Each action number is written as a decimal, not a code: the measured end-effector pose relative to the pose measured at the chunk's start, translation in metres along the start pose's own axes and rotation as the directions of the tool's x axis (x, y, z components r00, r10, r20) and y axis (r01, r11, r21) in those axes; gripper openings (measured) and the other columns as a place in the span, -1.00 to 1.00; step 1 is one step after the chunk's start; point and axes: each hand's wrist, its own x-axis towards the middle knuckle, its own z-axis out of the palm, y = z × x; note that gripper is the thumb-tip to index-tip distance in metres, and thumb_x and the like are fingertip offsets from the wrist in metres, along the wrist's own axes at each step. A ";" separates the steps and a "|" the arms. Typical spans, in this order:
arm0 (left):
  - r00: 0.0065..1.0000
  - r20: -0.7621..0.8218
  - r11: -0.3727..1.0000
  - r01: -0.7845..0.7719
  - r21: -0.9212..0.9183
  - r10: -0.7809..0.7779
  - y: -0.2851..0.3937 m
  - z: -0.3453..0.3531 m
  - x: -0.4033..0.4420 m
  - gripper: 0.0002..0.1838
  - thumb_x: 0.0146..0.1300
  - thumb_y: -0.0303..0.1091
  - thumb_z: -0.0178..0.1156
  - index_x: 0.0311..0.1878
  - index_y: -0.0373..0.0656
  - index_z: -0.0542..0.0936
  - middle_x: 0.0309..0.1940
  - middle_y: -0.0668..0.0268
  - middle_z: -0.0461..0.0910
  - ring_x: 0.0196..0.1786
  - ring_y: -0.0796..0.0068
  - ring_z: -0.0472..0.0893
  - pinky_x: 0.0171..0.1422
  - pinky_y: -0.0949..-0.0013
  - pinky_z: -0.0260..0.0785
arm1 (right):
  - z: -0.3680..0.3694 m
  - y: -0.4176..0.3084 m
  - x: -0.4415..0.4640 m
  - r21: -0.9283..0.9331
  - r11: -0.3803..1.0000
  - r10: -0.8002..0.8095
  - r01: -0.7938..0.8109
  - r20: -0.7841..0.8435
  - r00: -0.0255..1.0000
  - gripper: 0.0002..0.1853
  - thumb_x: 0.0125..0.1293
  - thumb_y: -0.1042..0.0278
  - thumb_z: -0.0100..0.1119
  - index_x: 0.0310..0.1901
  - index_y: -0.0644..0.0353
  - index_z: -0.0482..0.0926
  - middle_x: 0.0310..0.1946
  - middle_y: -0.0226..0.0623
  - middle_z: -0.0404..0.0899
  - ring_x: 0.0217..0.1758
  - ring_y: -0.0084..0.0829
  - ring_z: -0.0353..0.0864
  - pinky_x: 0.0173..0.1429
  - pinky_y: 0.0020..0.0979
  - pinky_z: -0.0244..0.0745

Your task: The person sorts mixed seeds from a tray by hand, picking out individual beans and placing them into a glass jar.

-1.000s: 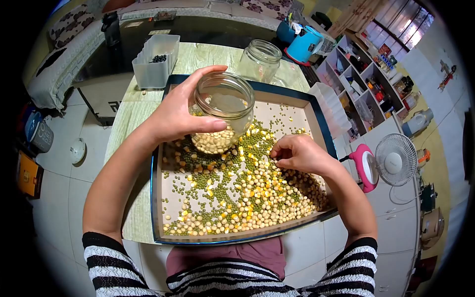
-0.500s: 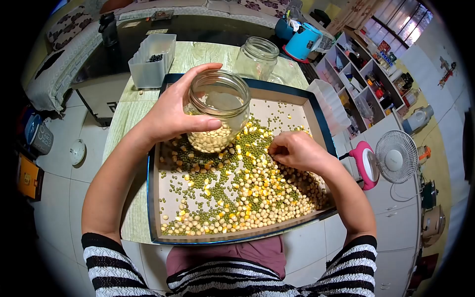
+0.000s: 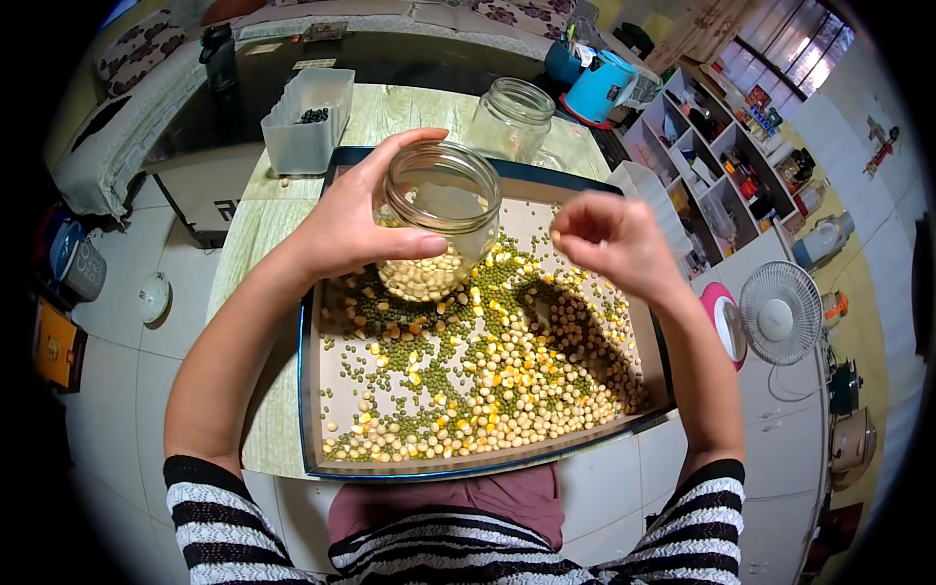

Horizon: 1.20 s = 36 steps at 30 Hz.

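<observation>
My left hand (image 3: 346, 229) is wrapped round a wide-mouthed glass jar (image 3: 478, 236), tilted slightly, with pale soybeans (image 3: 421, 276) in its lower part. To the right of the jar and above the tray, my right hand (image 3: 624, 244) is closed in a pinch. A pale soybean (image 3: 556, 237) shows at its fingertips. Below both hands lies a shallow tray (image 3: 306, 390) with a dark blue rim. Green mung beans (image 3: 429, 382), yellow corn kernels (image 3: 414, 368) and more soybeans are mixed across it, thickest at the lower right.
Behind the tray stand a second glass jar (image 3: 509, 122) with a handle and a translucent container (image 3: 292, 146) holding dark beans. Another translucent container (image 3: 645, 200) is at the tray's right side. A blue kettle (image 3: 598, 90) and a white fan (image 3: 777, 317) are farther off.
My right hand has risen from the beans in the tray, up and to the right, with a soybean in its fingertips. My left hand still holds the jar in nearly the same place.
</observation>
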 end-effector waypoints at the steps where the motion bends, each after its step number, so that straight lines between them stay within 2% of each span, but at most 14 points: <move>1: 1.000 0.005 1.000 0.007 -0.008 -0.007 0.001 0.000 0.000 0.07 -0.33 0.05 0.38 0.31 -0.13 0.16 0.16 0.25 0.32 0.25 0.36 0.29 0.35 0.20 0.02 | -0.001 -0.009 0.007 0.034 0.999 -0.021 0.022 -0.040 0.999 -0.89 0.06 0.46 0.21 -0.40 0.32 0.56 -0.58 -0.40 0.57 -0.51 -0.74 0.49 -0.42 -0.63 0.42; 5: 1.000 0.010 1.000 0.000 -0.022 0.000 -0.002 0.000 0.001 0.07 -0.33 0.05 0.39 0.31 -0.13 0.15 0.16 0.25 0.32 0.24 0.37 0.30 0.34 0.22 0.03 | 0.010 -0.039 0.037 0.024 0.983 -0.182 0.184 -0.089 0.979 -0.88 0.05 0.44 0.21 -0.38 0.31 0.58 -0.59 -0.37 0.57 -0.53 -0.69 0.52 -0.42 -0.61 0.44; 7: 1.000 0.010 1.000 0.005 -0.022 -0.005 0.000 0.000 0.000 0.07 -0.33 0.05 0.39 0.31 -0.13 0.15 0.15 0.25 0.32 0.24 0.37 0.30 0.34 0.22 0.02 | 0.023 -0.042 0.048 0.052 0.963 -0.261 0.264 -0.044 0.964 -0.86 0.11 0.52 0.22 -0.29 0.35 0.55 -0.50 -0.47 0.53 -0.44 -0.76 0.45 -0.36 -0.68 0.40; 9: 1.000 0.011 1.000 0.014 -0.025 -0.013 0.000 0.000 0.000 0.07 -0.33 0.05 0.39 0.31 -0.13 0.15 0.15 0.25 0.33 0.24 0.37 0.30 0.34 0.22 0.02 | 0.027 -0.043 0.053 -0.068 0.955 -0.291 0.288 -0.032 0.956 -0.85 0.10 0.51 0.23 -0.27 0.34 0.56 -0.49 -0.47 0.54 -0.43 -0.76 0.45 -0.36 -0.67 0.41; 11: 0.999 0.009 0.998 -0.053 -0.040 0.053 -0.002 -0.001 0.000 -0.03 -0.25 -0.07 0.43 0.27 -0.16 0.20 0.13 0.12 0.35 0.21 0.32 0.35 0.35 0.28 0.09 | 0.029 -0.041 0.054 -0.050 0.947 -0.320 0.316 -0.107 0.941 -0.85 0.01 0.43 0.26 -0.36 0.27 0.58 -0.49 -0.28 0.58 -0.47 -0.54 0.56 -0.36 -0.53 0.46; 13: 1.000 0.012 0.999 -0.021 -0.032 0.021 -0.001 0.000 0.000 0.02 -0.29 -0.01 0.41 0.29 -0.14 0.18 0.14 0.18 0.34 0.23 0.34 0.32 0.34 0.24 0.06 | 0.026 -0.038 0.044 -0.104 0.925 -0.377 0.364 -0.162 0.912 -0.85 0.03 0.43 0.25 -0.34 0.25 0.58 -0.47 -0.29 0.57 -0.46 -0.54 0.55 -0.36 -0.53 0.45; 15: 1.000 0.011 1.000 0.010 -0.022 -0.010 0.000 0.000 0.000 0.07 -0.33 0.06 0.39 0.31 -0.12 0.16 0.15 0.25 0.33 0.24 0.37 0.30 0.34 0.21 0.03 | 0.024 -0.027 0.028 -0.098 0.944 -0.330 0.316 -0.201 0.922 -0.86 0.04 0.45 0.24 -0.35 0.26 0.56 -0.49 -0.31 0.55 -0.49 -0.56 0.53 -0.37 -0.54 0.44; 16: 1.000 0.010 1.000 0.008 0.003 -0.008 -0.001 -0.001 0.001 0.06 -0.33 0.06 0.38 0.31 -0.12 0.16 0.15 0.25 0.33 0.24 0.37 0.30 0.34 0.20 0.03 | 0.024 -0.021 0.017 -0.114 0.973 -0.218 0.201 -0.158 0.963 -0.88 0.04 0.46 0.24 -0.36 0.27 0.55 -0.51 -0.32 0.54 -0.50 -0.59 0.51 -0.38 -0.55 0.42; 18: 1.000 0.008 1.000 0.006 0.026 -0.006 -0.002 -0.001 0.000 0.06 -0.33 0.06 0.38 0.31 -0.12 0.16 0.15 0.25 0.33 0.24 0.36 0.30 0.34 0.20 0.04 | 0.028 -0.002 0.000 -0.061 0.996 -0.059 0.060 0.010 0.998 -0.88 0.02 0.50 0.21 -0.36 0.28 0.54 -0.53 -0.33 0.53 -0.50 -0.59 0.50 -0.38 -0.52 0.43; 19: 1.000 0.008 1.000 0.002 0.027 -0.002 -0.001 -0.001 0.000 0.06 -0.32 0.06 0.38 0.31 -0.12 0.16 0.15 0.25 0.33 0.24 0.36 0.30 0.34 0.19 0.04 | 0.028 0.002 -0.007 -0.101 0.991 0.098 -0.084 0.141 0.985 -0.85 0.04 0.52 0.24 -0.32 0.29 0.53 -0.49 -0.45 0.53 -0.44 -0.69 0.48 -0.32 -0.60 0.43; 21: 1.000 0.012 1.000 -0.001 0.027 0.001 0.000 0.000 0.000 0.05 -0.32 0.06 0.38 0.31 -0.12 0.17 0.15 0.25 0.33 0.24 0.36 0.30 0.34 0.19 0.04 | 0.032 0.012 -0.015 -0.178 0.976 0.175 -0.127 0.282 0.944 -0.82 0.01 0.48 0.27 -0.31 0.28 0.54 -0.48 -0.38 0.56 -0.43 -0.62 0.52 -0.31 -0.54 0.45; 25: 1.000 0.010 1.000 0.002 -0.004 -0.002 0.000 0.000 0.000 0.05 -0.32 0.06 0.38 0.31 -0.11 0.17 0.15 0.25 0.33 0.25 0.36 0.29 0.34 0.19 0.03 | 0.041 0.012 -0.014 -0.224 0.967 0.205 -0.124 0.388 0.898 -0.79 -0.03 0.45 0.29 -0.30 0.26 0.56 -0.45 -0.31 0.59 -0.42 -0.51 0.57 -0.30 -0.47 0.47; 30: 1.000 0.009 1.000 0.001 0.012 -0.001 -0.001 0.000 0.000 0.05 -0.33 0.06 0.38 0.31 -0.11 0.17 0.15 0.25 0.32 0.25 0.35 0.29 0.35 0.19 0.03 | 0.045 0.015 -0.015 -0.291 0.955 0.061 0.062 0.396 0.916 -0.79 -0.08 0.46 0.28 -0.33 0.22 0.56 -0.43 -0.29 0.59 -0.42 -0.36 0.58 -0.28 -0.40 0.48; 36: 1.000 0.009 1.000 0.004 -0.003 -0.004 -0.001 0.000 0.000 0.06 -0.33 0.05 0.39 0.31 -0.11 0.17 0.16 0.25 0.32 0.25 0.35 0.28 0.35 0.18 0.01 | 0.046 0.018 -0.017 -0.348 0.932 0.051 0.097 0.391 0.919 -0.85 -0.05 0.48 0.20 -0.37 0.22 0.56 -0.50 -0.28 0.58 -0.45 -0.38 0.58 -0.30 -0.41 0.47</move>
